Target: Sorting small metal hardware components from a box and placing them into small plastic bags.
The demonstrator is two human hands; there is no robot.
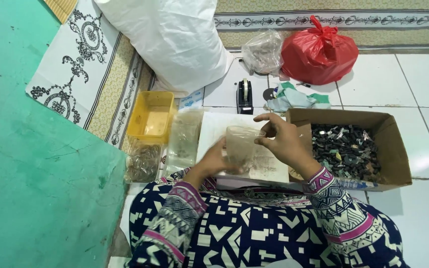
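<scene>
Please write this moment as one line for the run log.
left hand: holds small clear bag | right hand: pinches bag top | cardboard box of dark small parts: right side

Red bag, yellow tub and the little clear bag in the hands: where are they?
red bag [319, 52], head view, on its bulging middle.
yellow tub [151, 117], head view, on its inside floor.
small clear bag [239, 146], head view, on its middle, held between left hand [214, 160] and right hand [281, 136].

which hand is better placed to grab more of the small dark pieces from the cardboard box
Right, probably. The right hand pinches the clear bag's mouth beside the cardboard box of dark pieces. The left hand grips the bag's far side.
</scene>
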